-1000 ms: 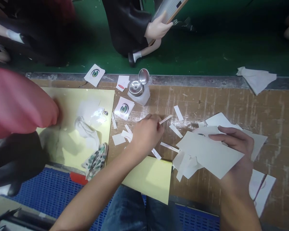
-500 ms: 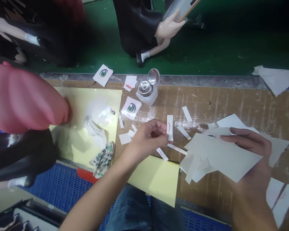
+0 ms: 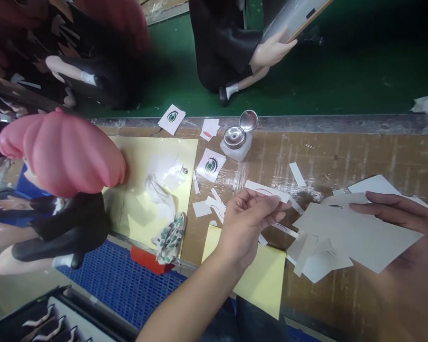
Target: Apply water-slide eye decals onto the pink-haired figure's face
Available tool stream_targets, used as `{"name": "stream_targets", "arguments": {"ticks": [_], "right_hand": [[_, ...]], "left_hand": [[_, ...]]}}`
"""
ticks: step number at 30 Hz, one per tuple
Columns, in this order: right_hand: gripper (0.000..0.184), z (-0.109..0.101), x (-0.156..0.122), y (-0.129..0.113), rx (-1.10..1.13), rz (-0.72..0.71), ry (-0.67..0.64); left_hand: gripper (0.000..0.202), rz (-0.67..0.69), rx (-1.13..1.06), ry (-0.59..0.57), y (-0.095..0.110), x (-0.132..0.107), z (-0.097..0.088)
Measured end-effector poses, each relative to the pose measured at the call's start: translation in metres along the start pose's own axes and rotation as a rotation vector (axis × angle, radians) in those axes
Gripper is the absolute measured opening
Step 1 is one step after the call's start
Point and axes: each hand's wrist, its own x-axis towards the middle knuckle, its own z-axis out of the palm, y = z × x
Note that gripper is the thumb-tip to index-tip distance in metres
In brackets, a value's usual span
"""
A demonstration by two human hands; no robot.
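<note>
My left hand (image 3: 248,221) pinches a narrow white paper strip (image 3: 267,191) with a red curved mark, lifted a little above the wooden bench (image 3: 342,152). My right hand (image 3: 410,228) grips a stack of large white sheets (image 3: 356,237) at the right, with several smaller cut pieces sticking out under it. More small strips (image 3: 297,174) lie loose on the bench between my hands and the far edge.
A small round metal tin (image 3: 238,135) with its lid up stands on a white block. Eye-print squares (image 3: 210,165) lie near a yellow sheet (image 3: 157,185). A pink-haired doll figure (image 3: 64,156) lies at left. Another doll (image 3: 231,47) sits on the green surface behind.
My left hand picked a marked strip off the bench and raised it, turning it flat. The view shifted so everything slid rightward. My right hand kept hold of the sheets.
</note>
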Motion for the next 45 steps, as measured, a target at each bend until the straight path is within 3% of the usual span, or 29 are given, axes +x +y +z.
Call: {"name": "stream_targets", "arguments": {"ticks": [9,13,18,23,27,33,40,45], "right_hand": [[0.04,-0.003,-0.003,0.0,0.04,-0.004,-0.002],[0.036,-0.003,-0.003,0.001,0.072,0.009,-0.001],[0.038,-0.003,-0.003,-0.001,0.088,0.014,-0.004],[0.037,-0.006,-0.003,-0.004,0.096,0.025,-0.011],[0.038,-0.004,-0.004,-0.003,0.12,0.033,0.001],[0.036,-0.002,-0.008,0.0,0.166,0.086,0.028],[0.036,-0.003,-0.002,-0.009,0.083,0.093,-0.01],[0.03,0.025,0.022,-0.015,0.009,0.109,-0.147]], "left_hand": [[0.018,0.06,0.28,0.016,0.005,0.012,-0.025],[0.009,0.171,0.595,0.061,-0.001,0.023,-0.038],[0.009,0.433,1.089,0.15,-0.006,0.021,-0.045],[0.006,0.521,1.458,-0.178,-0.016,0.02,-0.034],[0.006,0.485,1.593,-0.274,-0.025,0.023,-0.028],[0.017,0.37,1.498,-0.259,-0.015,0.02,-0.024],[0.012,0.131,0.971,-0.175,0.021,0.0,-0.04],[0.024,0.1,0.651,-0.12,0.04,-0.03,-0.047]]}}
